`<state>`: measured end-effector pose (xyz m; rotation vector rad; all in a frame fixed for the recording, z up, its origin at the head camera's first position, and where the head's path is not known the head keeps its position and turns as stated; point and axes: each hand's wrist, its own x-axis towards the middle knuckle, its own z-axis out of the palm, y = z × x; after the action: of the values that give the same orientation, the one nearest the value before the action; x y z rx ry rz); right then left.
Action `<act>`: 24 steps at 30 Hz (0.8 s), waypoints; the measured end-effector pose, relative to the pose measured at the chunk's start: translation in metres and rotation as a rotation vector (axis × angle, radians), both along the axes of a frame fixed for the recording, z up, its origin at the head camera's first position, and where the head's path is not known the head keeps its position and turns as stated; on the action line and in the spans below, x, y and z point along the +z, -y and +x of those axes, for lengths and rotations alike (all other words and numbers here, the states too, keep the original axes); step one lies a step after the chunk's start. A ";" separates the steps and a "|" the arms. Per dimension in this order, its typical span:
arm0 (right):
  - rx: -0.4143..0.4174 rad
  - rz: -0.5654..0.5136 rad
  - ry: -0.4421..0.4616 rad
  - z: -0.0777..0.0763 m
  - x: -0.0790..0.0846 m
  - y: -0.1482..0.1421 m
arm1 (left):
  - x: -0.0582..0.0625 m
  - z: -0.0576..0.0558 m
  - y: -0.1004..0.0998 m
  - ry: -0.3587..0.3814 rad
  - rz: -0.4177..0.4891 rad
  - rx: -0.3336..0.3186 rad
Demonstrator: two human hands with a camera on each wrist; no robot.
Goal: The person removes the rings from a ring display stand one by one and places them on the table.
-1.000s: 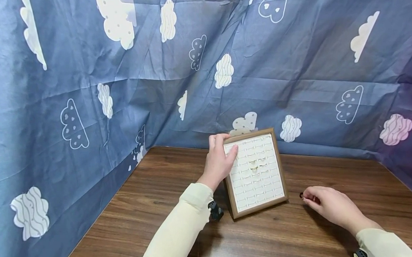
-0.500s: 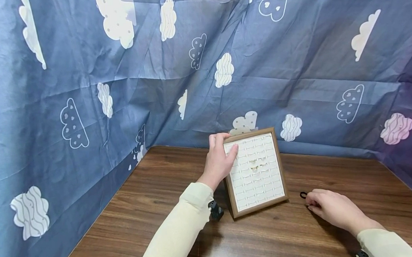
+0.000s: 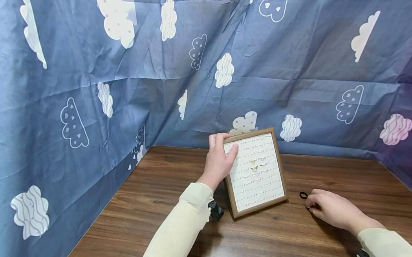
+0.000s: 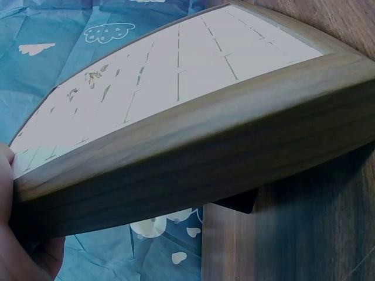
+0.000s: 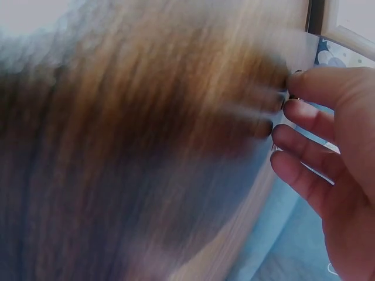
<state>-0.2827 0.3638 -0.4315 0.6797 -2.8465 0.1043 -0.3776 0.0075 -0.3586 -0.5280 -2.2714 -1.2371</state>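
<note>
A wood-framed white ring display [image 3: 259,184] stands tilted on the table in the head view, its face lined with slits. Several gold and silver-coloured rings [image 3: 254,168] sit in its upper middle. My left hand [image 3: 218,163] grips the frame's upper left corner, thumb over the front and fingers behind. To the right of the display, a black ring [image 3: 303,195] lies on the table. Just beside it is my right hand [image 3: 333,209], its curved fingers reaching down to the tabletop. Fingertips [image 5: 284,132] appear low at the surface in the right wrist view; whether they pinch something small is unclear.
The dark wood table [image 3: 159,178] runs back to a blue cloud-patterned curtain [image 3: 203,89], which stands behind and along the left and right sides. A dark support [image 4: 237,202] shows under the display frame in the left wrist view.
My right hand has drawn slightly right and toward me, so the black ring its fingertips partly covered now lies uncovered. The left hand and the display have stayed in place.
</note>
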 end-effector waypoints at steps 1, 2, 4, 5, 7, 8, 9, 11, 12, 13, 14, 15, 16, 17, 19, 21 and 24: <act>-0.001 0.000 0.003 0.000 0.000 0.000 | 0.000 0.000 0.000 0.002 0.000 0.000; -0.001 -0.002 0.006 0.000 0.000 0.000 | 0.000 0.000 0.000 0.004 -0.001 0.000; -0.002 -0.006 0.011 0.000 0.000 0.000 | 0.000 0.000 0.000 0.004 -0.001 -0.001; -0.003 -0.007 0.012 0.000 0.000 0.000 | 0.000 0.000 0.000 0.006 -0.002 -0.002; -0.002 -0.013 0.013 -0.001 0.000 0.000 | 0.000 0.000 0.001 0.003 -0.002 -0.002; -0.003 -0.014 0.016 -0.001 0.000 0.000 | 0.000 0.000 0.001 0.003 -0.002 -0.001; -0.003 -0.015 0.018 -0.001 0.000 0.000 | -0.001 0.000 0.001 0.002 -0.001 -0.001; -0.001 -0.017 0.019 -0.001 -0.001 0.000 | -0.001 0.000 0.001 0.001 0.001 -0.002; 0.000 -0.018 0.019 -0.001 -0.001 0.001 | 0.000 0.000 0.001 -0.001 0.003 -0.002; 0.000 -0.017 0.018 -0.001 -0.001 0.001 | 0.000 0.000 0.001 -0.001 0.003 -0.002; -0.001 -0.017 0.019 -0.001 0.000 0.001 | 0.000 0.000 0.001 0.000 0.003 -0.002; -0.001 -0.017 0.019 -0.001 0.000 0.001 | 0.000 0.000 0.001 0.001 0.003 -0.003; -0.005 -0.015 0.018 -0.001 0.000 0.001 | 0.000 0.000 0.001 0.002 0.004 -0.005; -0.015 -0.011 0.016 0.000 0.001 0.002 | 0.000 0.000 0.001 0.001 0.002 -0.005; -0.042 -0.011 0.009 0.001 0.002 0.003 | -0.001 0.000 0.001 0.003 0.000 -0.006; -0.071 -0.025 -0.017 0.001 0.004 0.006 | 0.000 0.000 0.001 0.000 -0.002 -0.007; -0.099 -0.065 -0.087 0.001 0.006 0.012 | -0.001 -0.001 0.000 -0.003 0.000 -0.009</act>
<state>-0.2820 0.3519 -0.4252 0.5160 -2.7743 0.1466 -0.3785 0.0072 -0.3595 -0.5408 -2.2696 -1.2398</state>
